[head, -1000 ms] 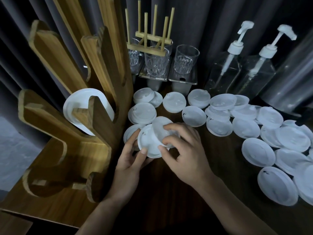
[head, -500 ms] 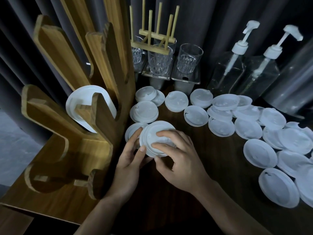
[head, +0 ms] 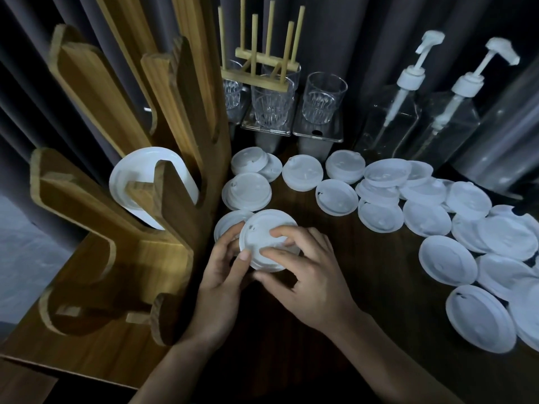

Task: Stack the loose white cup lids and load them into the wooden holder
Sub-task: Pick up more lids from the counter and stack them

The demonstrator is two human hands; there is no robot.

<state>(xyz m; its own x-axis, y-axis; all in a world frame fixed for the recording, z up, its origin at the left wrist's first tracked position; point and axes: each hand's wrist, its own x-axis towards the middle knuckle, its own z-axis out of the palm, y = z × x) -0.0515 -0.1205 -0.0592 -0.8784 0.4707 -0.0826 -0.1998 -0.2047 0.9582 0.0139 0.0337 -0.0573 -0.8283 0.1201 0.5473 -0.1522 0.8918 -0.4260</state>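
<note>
No readable text, label, brand or number showed anywhere in the frame, on any object.

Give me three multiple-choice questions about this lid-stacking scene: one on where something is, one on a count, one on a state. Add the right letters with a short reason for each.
1. Where does the wooden holder stand?
A. Left of the lid stack
B. Right of it
C. Nearer the camera than it, at the bottom right

2. How many pump bottles are there?
A. One
B. Two
C. Four

3. What is the state of the lid stack?
A. Held between the left hand and the right hand
B. Lying untouched
C. Already slotted into the holder

Answers:
1. A, since the holder fills the left side of the view.
2. B, since two white pump heads rise at the back right.
3. A, since fingers of both hands curl round the stack's rim.
</note>
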